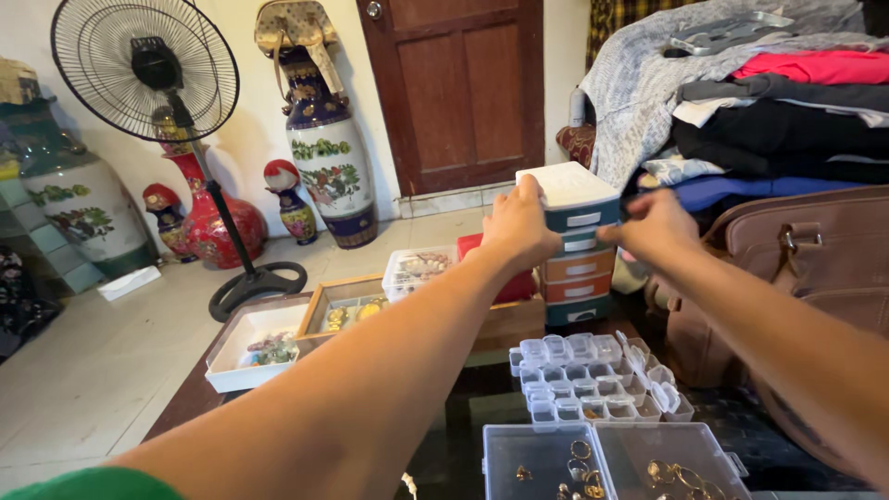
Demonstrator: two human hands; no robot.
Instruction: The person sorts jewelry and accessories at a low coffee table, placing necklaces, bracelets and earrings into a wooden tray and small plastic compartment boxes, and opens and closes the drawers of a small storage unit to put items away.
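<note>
drawer unit (576, 243) glossy plastic | organizer box (593, 378) clr plastic | vase (329, 157) glazed ceramic

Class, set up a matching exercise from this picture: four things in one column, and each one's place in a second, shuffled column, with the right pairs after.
Things:
1. small drawer unit
2. standing fan
3. clear compartment box
4. folded clothes

Places:
A. far left, in front of the vases
B. stacked at the upper right
C. between the left hand and right hand
D. on the dark table, nearer the camera than the drawers

Pairs: 1-C, 2-A, 3-D, 4-B
</note>
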